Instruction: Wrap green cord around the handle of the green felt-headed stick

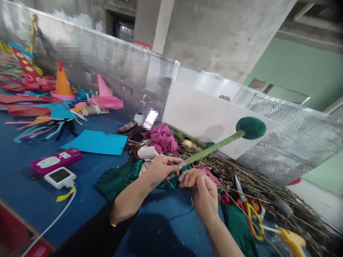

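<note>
My left hand (160,168) is closed around the lower end of a green-wrapped stem (211,149). The stem slants up to the right and ends in a dark green velvet ball (250,127). My right hand (202,189) is pinched at the stem's bottom end, fingertips touching my left hand; what it pinches is too small to make out. Below both hands lies dark green cloth (118,180) on the blue table (34,200). A pile of dry twigs (257,185) lies just behind the hands.
Magenta fabric (162,138) and a cyan sheet (96,142) lie left of the hands. Yellow-handled scissors (250,214) and a yellow glue gun (293,241) rest at right. A purple power strip (55,160), white charger (60,176), paper cones and a perforated metal wall (128,67) are behind.
</note>
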### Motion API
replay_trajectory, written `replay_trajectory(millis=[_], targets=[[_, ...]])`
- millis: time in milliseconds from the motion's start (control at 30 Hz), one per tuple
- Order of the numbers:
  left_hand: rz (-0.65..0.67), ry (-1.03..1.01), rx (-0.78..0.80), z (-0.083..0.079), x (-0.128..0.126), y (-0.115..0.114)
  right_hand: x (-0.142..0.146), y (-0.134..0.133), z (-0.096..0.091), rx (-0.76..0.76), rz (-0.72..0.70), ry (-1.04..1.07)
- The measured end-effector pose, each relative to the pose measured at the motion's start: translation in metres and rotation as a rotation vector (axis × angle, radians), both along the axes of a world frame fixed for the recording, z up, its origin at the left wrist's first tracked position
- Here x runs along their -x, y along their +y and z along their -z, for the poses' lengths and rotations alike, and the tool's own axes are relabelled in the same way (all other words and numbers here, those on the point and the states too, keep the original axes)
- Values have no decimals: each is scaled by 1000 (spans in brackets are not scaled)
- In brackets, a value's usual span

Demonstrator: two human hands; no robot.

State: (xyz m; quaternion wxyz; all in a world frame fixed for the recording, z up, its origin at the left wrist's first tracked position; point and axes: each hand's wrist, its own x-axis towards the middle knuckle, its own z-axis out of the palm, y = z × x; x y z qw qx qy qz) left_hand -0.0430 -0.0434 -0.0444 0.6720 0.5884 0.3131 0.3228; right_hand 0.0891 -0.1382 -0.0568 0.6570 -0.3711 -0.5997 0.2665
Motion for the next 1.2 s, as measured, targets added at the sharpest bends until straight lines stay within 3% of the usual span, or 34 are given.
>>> replay_trajectory(millis=[133,233,400,600,800,1033,1200], targets=[[-24,40,-32,-3,-1,-4,6,-4,9,27,269,-204],[-41,79,-74,-5,-2,-5,10,-9,8,-17,351,-347],[-62,217,-238,3,-6,-3,5,-11,-2,-62,342,-419],[-83,438,-483,-3,-5,-14,-12,-11,-17,-13,166,-292],[-86,774,-837,-13,-8,-30,-28,-5,-23,85,284,-262],[-15,884,-1083,-4,-17,-36,-42,12,-20,110,346,-290],[10,920,-1086,-6,-19,-36,-44,14,-18,132,316,-253]])
